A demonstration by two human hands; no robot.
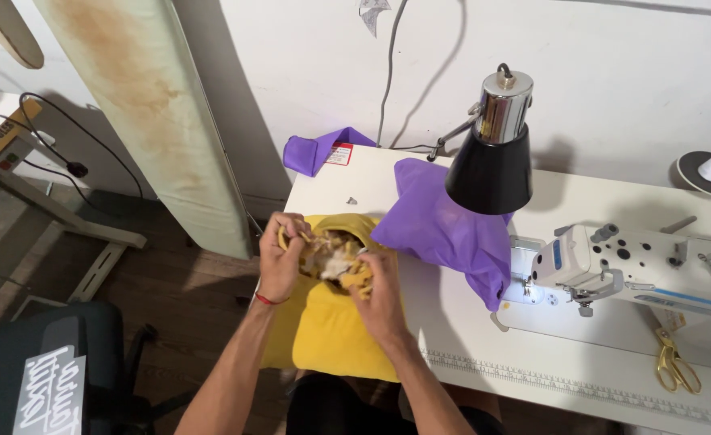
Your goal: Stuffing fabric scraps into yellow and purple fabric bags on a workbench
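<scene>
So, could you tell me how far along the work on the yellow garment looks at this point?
Little looks finished. The yellow garment lies bunched at the table edge, away from the sewing machine. In hand: the left hand and right hand grip its gathered opening, exposing pale inner fabric. Left: purple fabric lies untouched beside it, and the gold scissors lie idle.

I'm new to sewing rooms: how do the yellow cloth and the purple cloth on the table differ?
The yellow cloth is gripped by both the left hand and right hand and hangs over the table's near edge; the purple cloth lies untouched farther back, under the black lamp. Both are crumpled.
</scene>
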